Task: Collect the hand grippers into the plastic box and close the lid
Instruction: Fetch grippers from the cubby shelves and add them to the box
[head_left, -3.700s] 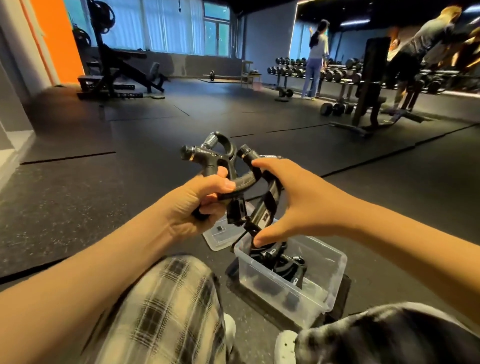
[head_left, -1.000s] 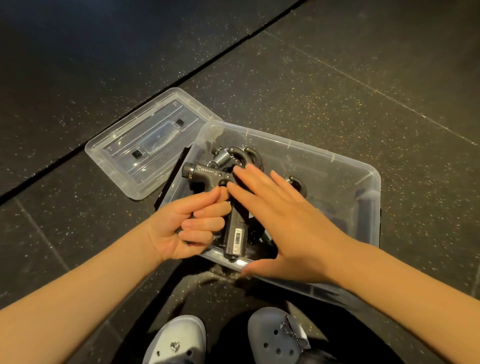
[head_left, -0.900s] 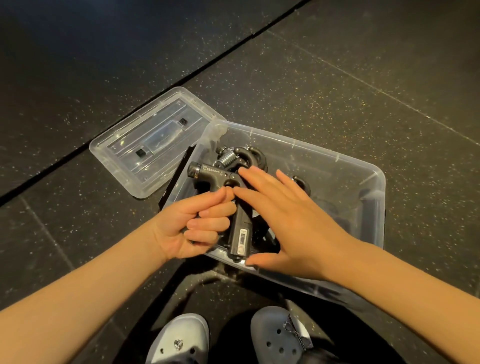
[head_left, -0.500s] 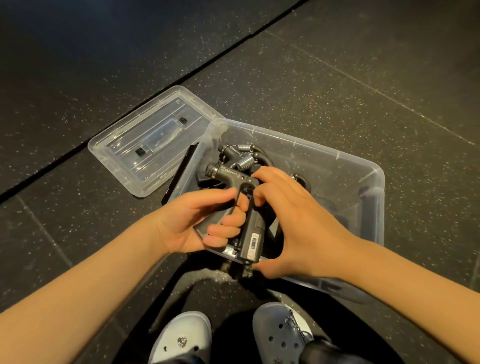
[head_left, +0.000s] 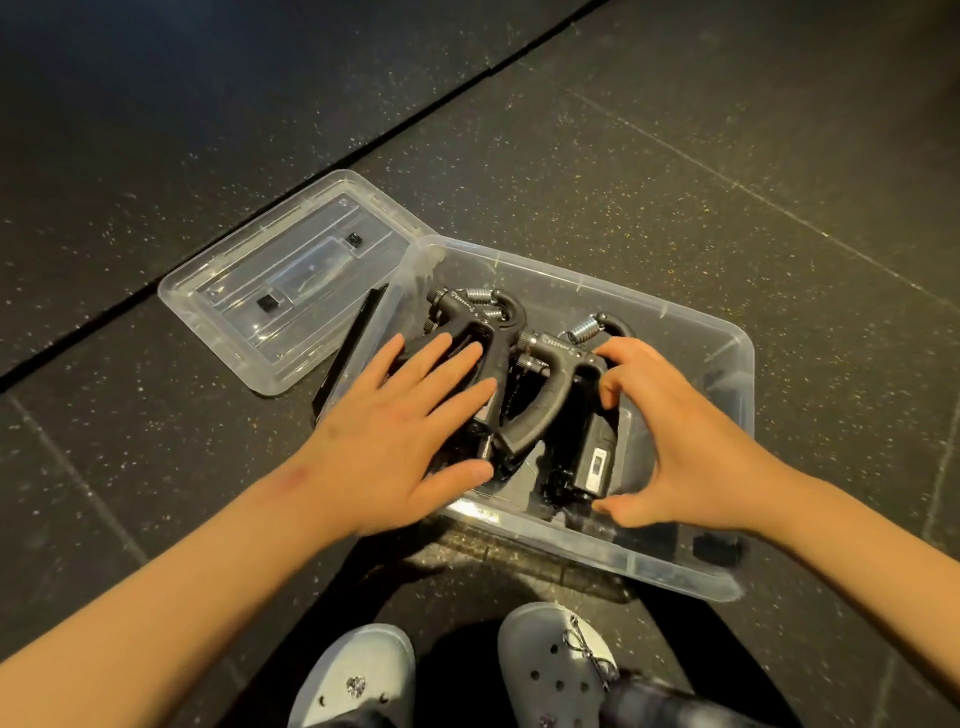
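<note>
Hands (head_left: 400, 441) now apart: left flat, right (head_left: 675, 441) fingers around a gripper (head_left: 566, 395) in box (head_left: 691, 566).

Dark speckled rubber floor (head_left: 675, 156), seams running across it. Sitting right on it: the clear plastic box (head_left: 717, 364), and touching its left corner, the clear lid (head_left: 249, 306) lying flat. Nearer the camera, two pale clogs (head_left: 358, 675) planted on it.
</note>
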